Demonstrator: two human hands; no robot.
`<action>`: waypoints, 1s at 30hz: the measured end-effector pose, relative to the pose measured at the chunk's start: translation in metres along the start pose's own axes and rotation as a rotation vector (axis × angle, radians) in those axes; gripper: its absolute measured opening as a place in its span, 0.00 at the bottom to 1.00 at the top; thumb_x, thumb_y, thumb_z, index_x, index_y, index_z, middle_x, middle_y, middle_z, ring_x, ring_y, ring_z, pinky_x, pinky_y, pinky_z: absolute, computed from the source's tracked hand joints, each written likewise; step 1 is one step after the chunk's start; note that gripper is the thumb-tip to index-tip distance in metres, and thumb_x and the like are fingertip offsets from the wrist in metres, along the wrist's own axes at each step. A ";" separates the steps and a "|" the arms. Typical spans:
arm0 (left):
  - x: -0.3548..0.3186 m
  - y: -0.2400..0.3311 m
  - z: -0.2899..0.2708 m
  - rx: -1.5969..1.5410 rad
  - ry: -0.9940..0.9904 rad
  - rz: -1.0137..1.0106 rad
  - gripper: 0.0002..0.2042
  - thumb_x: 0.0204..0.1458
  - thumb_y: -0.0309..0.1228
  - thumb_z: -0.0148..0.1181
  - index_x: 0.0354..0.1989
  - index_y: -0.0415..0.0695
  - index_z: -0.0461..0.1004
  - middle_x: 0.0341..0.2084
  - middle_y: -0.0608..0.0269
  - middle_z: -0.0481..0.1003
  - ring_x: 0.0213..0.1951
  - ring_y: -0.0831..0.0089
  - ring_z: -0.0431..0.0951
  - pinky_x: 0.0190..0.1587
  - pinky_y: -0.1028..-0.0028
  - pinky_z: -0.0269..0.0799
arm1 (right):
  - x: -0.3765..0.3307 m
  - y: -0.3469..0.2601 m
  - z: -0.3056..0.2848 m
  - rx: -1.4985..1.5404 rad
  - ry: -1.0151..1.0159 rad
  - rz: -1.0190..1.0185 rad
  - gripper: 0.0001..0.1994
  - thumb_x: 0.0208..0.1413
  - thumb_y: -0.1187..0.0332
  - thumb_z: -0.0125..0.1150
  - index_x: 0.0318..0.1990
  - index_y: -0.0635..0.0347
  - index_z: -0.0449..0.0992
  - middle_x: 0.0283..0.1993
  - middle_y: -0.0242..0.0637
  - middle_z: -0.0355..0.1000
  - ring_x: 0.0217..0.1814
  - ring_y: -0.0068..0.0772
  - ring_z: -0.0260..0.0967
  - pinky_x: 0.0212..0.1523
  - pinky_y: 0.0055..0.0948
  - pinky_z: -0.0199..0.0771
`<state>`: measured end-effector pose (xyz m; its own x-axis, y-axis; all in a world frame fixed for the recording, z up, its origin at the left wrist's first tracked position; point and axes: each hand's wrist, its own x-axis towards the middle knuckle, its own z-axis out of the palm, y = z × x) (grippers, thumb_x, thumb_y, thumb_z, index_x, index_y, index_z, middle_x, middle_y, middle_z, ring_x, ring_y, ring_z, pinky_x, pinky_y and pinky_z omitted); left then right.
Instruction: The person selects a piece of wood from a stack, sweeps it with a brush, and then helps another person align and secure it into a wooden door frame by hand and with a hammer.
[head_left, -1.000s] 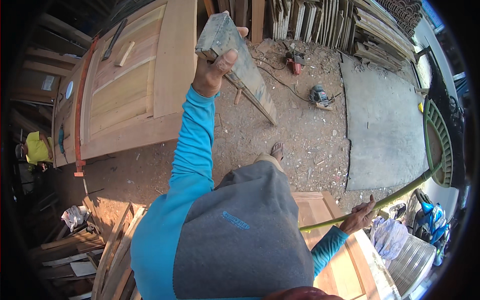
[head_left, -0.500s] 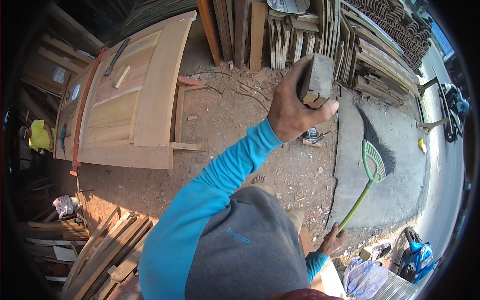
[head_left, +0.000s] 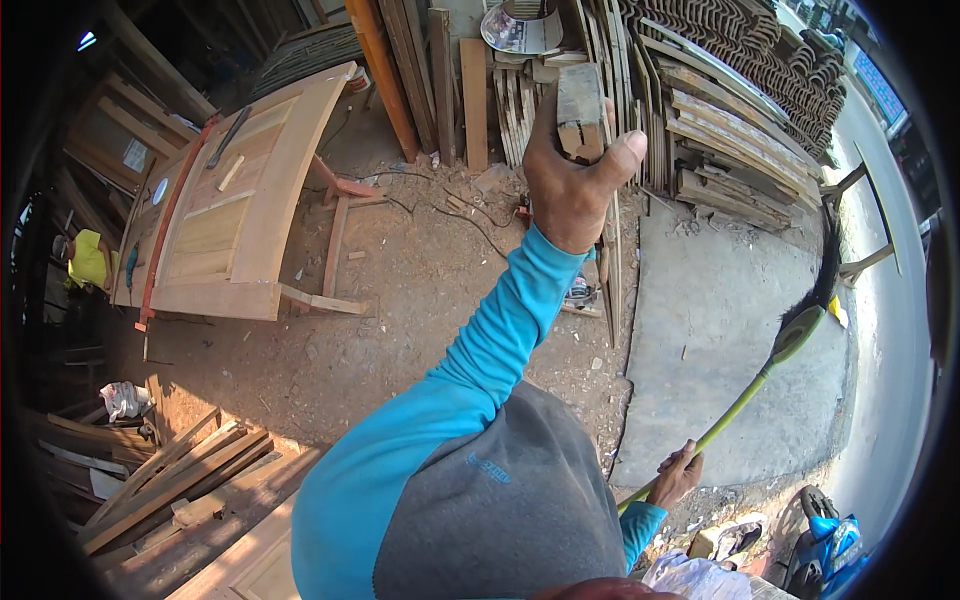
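Above dirt ground (head_left: 420, 300), wood block (head_left: 580, 110) clasped by left hand (head_left: 570, 190) fingers

Left hand (head_left: 570, 185) raised, gripping wood block (head_left: 580, 112). Right hand (head_left: 678, 476) low, holding broom (head_left: 790, 340) by green handle, bristles over concrete slab (head_left: 720, 330). Wooden door (head_left: 225, 205) on trestles, left.

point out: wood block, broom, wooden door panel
wood block (head_left: 581, 112), head view, on its split end face.
broom (head_left: 752, 388), head view, on the green handle.
wooden door panel (head_left: 262, 210), head view, on its right stile.
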<state>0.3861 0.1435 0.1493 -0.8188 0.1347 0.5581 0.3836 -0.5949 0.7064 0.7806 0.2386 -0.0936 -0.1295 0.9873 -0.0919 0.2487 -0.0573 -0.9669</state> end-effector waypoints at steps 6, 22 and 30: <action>-0.016 -0.085 0.070 -0.111 0.091 0.098 0.27 0.47 0.31 0.68 0.57 0.38 0.67 0.41 0.63 0.73 0.37 0.76 0.73 0.43 0.73 0.72 | 0.068 0.010 -0.052 -0.245 -0.075 -0.085 0.16 0.69 0.56 0.50 0.41 0.63 0.72 0.21 0.24 0.57 0.22 0.15 0.53 0.22 0.22 0.55; -0.032 -0.314 0.120 0.119 -0.117 -0.096 0.49 0.54 0.70 0.45 0.74 0.45 0.43 0.62 0.41 0.64 0.63 0.54 0.67 0.64 0.55 0.66 | 0.249 0.025 0.010 -0.708 -0.695 0.086 0.19 0.66 0.63 0.49 0.62 0.55 0.69 0.51 0.57 0.74 0.53 0.58 0.72 0.48 0.49 0.73; 0.003 -0.337 0.129 0.251 -0.128 -0.120 0.52 0.51 0.73 0.45 0.75 0.48 0.38 0.62 0.38 0.63 0.61 0.50 0.68 0.63 0.53 0.67 | 0.302 0.001 -0.020 -0.657 -0.510 0.181 0.20 0.67 0.61 0.47 0.64 0.53 0.67 0.47 0.57 0.75 0.50 0.62 0.72 0.53 0.53 0.71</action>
<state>0.3096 0.4464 -0.0309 -0.8103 0.3000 0.5035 0.3943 -0.3566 0.8470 0.7605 0.5396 -0.1178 -0.4115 0.7749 -0.4798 0.7935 0.0457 -0.6068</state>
